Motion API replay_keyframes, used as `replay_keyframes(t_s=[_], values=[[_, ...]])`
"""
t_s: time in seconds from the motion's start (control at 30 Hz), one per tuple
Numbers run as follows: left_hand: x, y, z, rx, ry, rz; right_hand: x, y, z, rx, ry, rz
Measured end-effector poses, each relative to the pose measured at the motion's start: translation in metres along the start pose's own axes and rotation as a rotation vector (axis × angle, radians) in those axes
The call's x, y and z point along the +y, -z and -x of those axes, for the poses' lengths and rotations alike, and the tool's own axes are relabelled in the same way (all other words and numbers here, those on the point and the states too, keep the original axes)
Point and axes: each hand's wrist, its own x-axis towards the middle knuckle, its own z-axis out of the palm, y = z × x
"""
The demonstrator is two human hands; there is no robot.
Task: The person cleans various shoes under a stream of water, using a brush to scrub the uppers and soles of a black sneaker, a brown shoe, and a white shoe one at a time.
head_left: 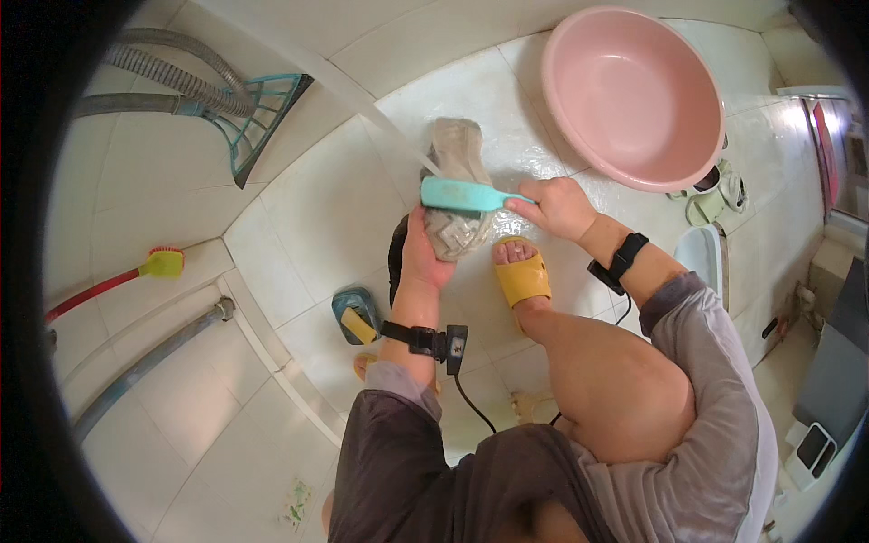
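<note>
My left hand [425, 255] is wrapped around the lower left side of a wet grey-beige shoe [458, 149], which tilts with its far end pointing away from me. My right hand [559, 210] grips the thin handle of a turquoise scrubbing brush [457, 195]. The brush head lies across the middle of the shoe, its bristles mostly hidden underneath. A pale stream of water [398, 136] slants down from the upper left onto the shoe beside the brush. Behind my left wrist shows part of a dark object [396, 258] whose kind I cannot make out.
A large pink basin [625, 90] stands at the far right, with pale green sandals [720, 195] beside it. A blue dish [344, 312] holding a yellow bar is left of my forearm. At left are grey hoses [172, 72] and a red-handled brush [163, 262]. The tiles are wet.
</note>
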Motion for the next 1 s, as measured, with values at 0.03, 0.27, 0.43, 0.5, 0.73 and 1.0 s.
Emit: replay_keyframes(t_s=[0.03,0.27,0.43,0.5,0.73,1.0], values=[[-0.003,-0.002,0.006,-0.003,0.035,-0.005,0.011,-0.002,-0.003,-0.087,-0.103,-0.032],[-0.017,0.03,0.03,-0.018,0.148,0.007,-0.007,0.001,0.004,-0.28,-0.254,0.017],[-0.021,0.029,0.029,-0.02,0.094,-0.308,0.022,0.003,-0.013,-0.168,-0.485,0.005],[-0.013,0.024,0.024,-0.014,0.087,-0.232,0.01,0.009,-0.013,-0.251,-0.452,0.014],[-0.002,0.04,0.022,0.026,0.115,-0.184,0.003,0.023,-0.007,-0.262,-0.481,0.11],[0.001,0.029,0.018,0.093,0.123,-0.238,0.001,0.029,-0.014,-0.334,-0.479,0.141]])
